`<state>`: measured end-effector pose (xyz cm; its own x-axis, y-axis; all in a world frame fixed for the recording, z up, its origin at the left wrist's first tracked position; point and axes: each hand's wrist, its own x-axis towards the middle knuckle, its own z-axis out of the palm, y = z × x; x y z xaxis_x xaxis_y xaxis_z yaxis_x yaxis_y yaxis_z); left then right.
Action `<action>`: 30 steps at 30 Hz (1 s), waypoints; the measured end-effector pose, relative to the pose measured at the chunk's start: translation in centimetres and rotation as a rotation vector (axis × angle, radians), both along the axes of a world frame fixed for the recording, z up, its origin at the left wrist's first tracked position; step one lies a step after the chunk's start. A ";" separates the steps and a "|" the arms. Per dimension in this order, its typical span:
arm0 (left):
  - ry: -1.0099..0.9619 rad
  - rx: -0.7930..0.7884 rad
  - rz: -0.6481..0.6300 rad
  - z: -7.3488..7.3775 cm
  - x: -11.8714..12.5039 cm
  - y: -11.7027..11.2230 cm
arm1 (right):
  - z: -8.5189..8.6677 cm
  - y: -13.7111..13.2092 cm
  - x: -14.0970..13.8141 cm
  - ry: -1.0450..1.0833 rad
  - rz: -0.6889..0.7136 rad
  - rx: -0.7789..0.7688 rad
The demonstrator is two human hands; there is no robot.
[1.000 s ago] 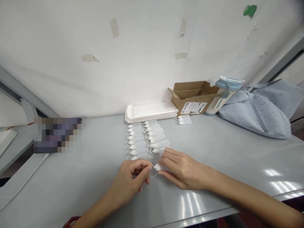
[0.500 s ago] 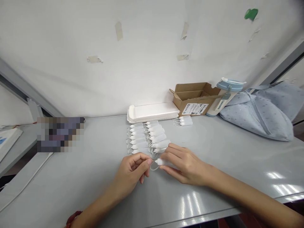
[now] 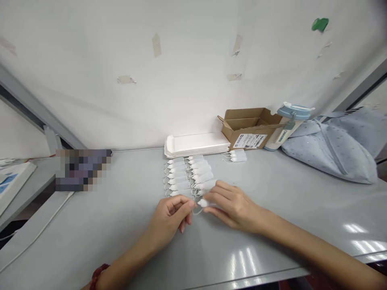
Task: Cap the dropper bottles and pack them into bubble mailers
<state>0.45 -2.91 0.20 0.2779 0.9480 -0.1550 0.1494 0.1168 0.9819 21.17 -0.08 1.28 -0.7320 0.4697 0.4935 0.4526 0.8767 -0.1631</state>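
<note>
My right hand is closed around a small white dropper bottle just above the table. The bottle's conical tip points left, and my fingers cover most of its body. A thin white loop curves from the tip to my left hand. There the thumb and forefinger are pinched together at the loop's end. Beyond my hands, several similar bottles lie in two columns, a left column and a right column. Their tips and loops all face left.
Behind the bottles is a stack of flat white boxes. An open cardboard box stands beside it, with several small bottles in front. Farther right are a blue-lidded tumbler and a light-blue bag. A white cable runs along the left.
The whole view has shifted slightly. Both hands stay in nearly the same place, the right still around the bottle and the left still pinching near its tip.
</note>
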 end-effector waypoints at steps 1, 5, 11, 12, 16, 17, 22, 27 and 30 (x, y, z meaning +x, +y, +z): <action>-0.021 0.003 0.027 0.1 0.0 0.1 | 0.1 0.6 0.1 0.020 -0.030 0.026; -0.066 -0.002 0.120 0.4 -0.5 0.5 | 0.6 4.5 0.7 0.086 -0.203 0.058; -0.070 0.001 0.198 0.6 -1.2 0.9 | 1.0 10.9 -0.8 -0.037 -0.286 -0.168; -0.076 0.002 0.189 0.6 -1.3 0.9 | 1.0 11.5 -1.3 -0.049 -0.284 -0.183; -0.085 0.010 0.150 0.8 -1.4 0.9 | 0.6 12.5 -2.8 -0.110 -0.291 -0.240; -0.085 0.011 0.149 0.9 -1.4 0.9 | 0.5 12.5 -3.1 -0.125 -0.291 -0.251; -0.098 0.010 0.162 1.3 -1.5 0.9 | 0.5 12.2 -3.7 -0.161 -0.278 -0.295; -0.087 -0.009 0.169 1.1 -1.6 1.0 | 0.6 12.6 -2.9 -0.143 -0.262 -0.304; -0.079 -0.015 0.170 0.9 -1.6 1.0 | 0.8 12.6 -1.7 -0.113 -0.273 -0.286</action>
<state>-1.11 -1.87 1.15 0.1252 0.9802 -0.1537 0.0488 0.1486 0.9877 19.50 12.53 2.07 -0.6032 0.7610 0.2389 0.6916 0.6482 -0.3185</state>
